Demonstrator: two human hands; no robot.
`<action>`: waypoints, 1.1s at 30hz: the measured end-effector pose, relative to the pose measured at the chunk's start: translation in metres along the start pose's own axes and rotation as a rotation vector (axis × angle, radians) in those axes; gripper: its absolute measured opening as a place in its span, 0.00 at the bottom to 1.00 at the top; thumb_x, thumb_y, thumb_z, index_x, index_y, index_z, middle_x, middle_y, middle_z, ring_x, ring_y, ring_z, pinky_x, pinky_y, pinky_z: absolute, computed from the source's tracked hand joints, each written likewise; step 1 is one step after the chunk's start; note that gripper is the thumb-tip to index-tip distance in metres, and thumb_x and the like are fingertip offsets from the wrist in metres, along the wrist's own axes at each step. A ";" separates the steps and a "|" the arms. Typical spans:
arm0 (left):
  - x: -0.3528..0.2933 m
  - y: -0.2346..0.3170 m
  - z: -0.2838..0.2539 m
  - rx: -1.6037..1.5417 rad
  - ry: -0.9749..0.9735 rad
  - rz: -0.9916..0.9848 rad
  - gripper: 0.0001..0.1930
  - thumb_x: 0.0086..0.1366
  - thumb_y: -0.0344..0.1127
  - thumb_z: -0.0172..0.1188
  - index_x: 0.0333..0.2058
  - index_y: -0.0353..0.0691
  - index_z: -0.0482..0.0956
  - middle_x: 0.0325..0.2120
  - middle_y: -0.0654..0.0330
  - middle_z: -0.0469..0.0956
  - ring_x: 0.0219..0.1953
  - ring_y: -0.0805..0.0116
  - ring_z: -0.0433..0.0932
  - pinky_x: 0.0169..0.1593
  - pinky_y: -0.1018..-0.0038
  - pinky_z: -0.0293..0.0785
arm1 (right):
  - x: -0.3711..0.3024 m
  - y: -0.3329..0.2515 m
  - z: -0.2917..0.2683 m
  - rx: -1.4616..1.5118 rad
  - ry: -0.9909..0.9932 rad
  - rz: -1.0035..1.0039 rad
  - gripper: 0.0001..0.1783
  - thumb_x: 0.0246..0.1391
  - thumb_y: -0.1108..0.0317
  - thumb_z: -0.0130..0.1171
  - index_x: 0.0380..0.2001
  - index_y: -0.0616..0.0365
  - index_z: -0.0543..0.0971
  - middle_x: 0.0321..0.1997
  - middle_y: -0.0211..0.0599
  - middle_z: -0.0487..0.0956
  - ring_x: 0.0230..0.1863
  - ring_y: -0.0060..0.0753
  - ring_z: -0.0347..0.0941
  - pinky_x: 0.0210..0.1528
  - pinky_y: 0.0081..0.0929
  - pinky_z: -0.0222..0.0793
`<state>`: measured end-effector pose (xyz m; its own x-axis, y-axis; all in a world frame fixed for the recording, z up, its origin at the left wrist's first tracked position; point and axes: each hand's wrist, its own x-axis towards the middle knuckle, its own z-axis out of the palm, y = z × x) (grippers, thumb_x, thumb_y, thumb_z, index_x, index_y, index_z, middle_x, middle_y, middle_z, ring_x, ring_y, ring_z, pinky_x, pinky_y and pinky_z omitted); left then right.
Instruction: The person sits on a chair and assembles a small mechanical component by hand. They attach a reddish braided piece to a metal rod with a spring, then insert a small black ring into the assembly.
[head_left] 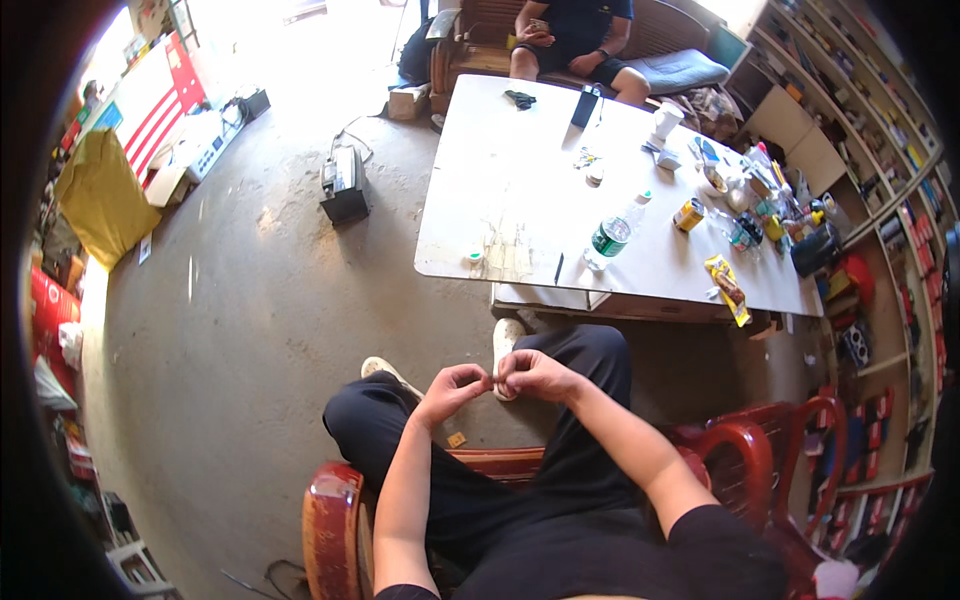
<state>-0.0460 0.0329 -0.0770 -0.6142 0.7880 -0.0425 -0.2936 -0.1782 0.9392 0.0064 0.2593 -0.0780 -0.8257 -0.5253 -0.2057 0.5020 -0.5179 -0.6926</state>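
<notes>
Item [495, 379] between left hand [452, 391] and right hand [538, 375], indiscernibly small

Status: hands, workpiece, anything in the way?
Left hand, right hand: both pinched, tips nearly meeting. Anything held is too small to make out. White table ahead, apart from both hands.

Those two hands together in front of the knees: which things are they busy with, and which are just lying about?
In use:
- left hand and right hand, fingertips pinched close together; anything between them is too small to tell

Just lying about:
- green-labelled bottle, yellow can and yellow packet on the table
- black box on the floor
</notes>
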 end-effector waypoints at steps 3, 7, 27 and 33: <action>0.007 -0.021 0.013 0.063 0.109 -0.020 0.09 0.68 0.35 0.56 0.37 0.35 0.80 0.27 0.68 0.76 0.30 0.79 0.72 0.37 0.81 0.69 | 0.005 0.016 0.013 0.166 0.177 -0.272 0.05 0.56 0.74 0.60 0.36 0.58 0.77 0.32 0.34 0.77 0.30 0.25 0.75 0.34 0.25 0.71; 0.001 -0.009 0.025 0.387 0.295 0.007 0.10 0.69 0.33 0.52 0.37 0.35 0.80 0.24 0.66 0.75 0.27 0.79 0.71 0.31 0.79 0.69 | 0.020 -0.009 0.037 -0.885 0.827 -0.737 0.05 0.43 0.78 0.66 0.24 0.61 0.78 0.25 0.33 0.75 0.28 0.28 0.73 0.32 0.24 0.68; 0.001 0.042 0.050 0.494 0.108 -0.092 0.09 0.69 0.34 0.51 0.35 0.34 0.77 0.20 0.68 0.69 0.25 0.80 0.65 0.31 0.80 0.64 | -0.008 -0.077 0.058 -1.504 0.633 -0.567 0.05 0.46 0.76 0.65 0.28 0.62 0.79 0.27 0.36 0.75 0.28 0.31 0.76 0.34 0.26 0.71; 0.010 0.053 0.031 0.361 -0.049 -0.056 0.10 0.70 0.36 0.52 0.36 0.36 0.77 0.24 0.69 0.71 0.28 0.80 0.65 0.32 0.80 0.65 | -0.031 -0.071 0.054 -0.864 -0.151 -0.065 0.08 0.42 0.77 0.70 0.25 0.62 0.79 0.29 0.33 0.75 0.32 0.27 0.71 0.34 0.24 0.68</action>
<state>-0.0453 0.0500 -0.0167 -0.5659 0.8196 -0.0890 -0.0430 0.0785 0.9960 0.0106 0.2758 0.0150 -0.7724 -0.6277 -0.0965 0.0347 0.1100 -0.9933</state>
